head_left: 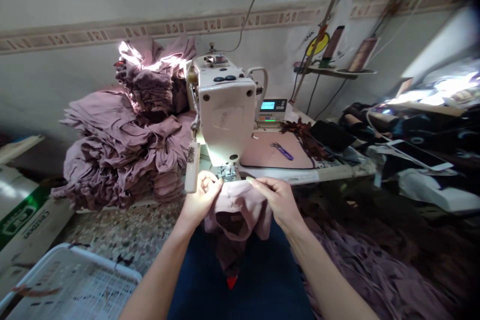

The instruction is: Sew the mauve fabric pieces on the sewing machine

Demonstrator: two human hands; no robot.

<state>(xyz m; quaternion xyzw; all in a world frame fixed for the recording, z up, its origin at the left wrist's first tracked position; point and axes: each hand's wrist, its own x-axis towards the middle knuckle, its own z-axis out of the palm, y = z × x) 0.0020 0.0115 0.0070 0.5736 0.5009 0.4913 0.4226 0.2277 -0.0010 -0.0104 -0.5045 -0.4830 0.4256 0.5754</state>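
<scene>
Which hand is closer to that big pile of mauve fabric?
Left. The left hand sits close beside the mauve fabric pile, just to its right; the right hand is farther off, across the sewing machine's presser foot.

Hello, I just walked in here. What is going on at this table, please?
A person at a sewing machine is holding a piece of mauve cloth with both hands. The left hand and the right hand grip the cloth just in front of the presser foot. A big pile of the same cloth stands to the left of the machine. Small scissors lie on a pink mat to its right.
</scene>
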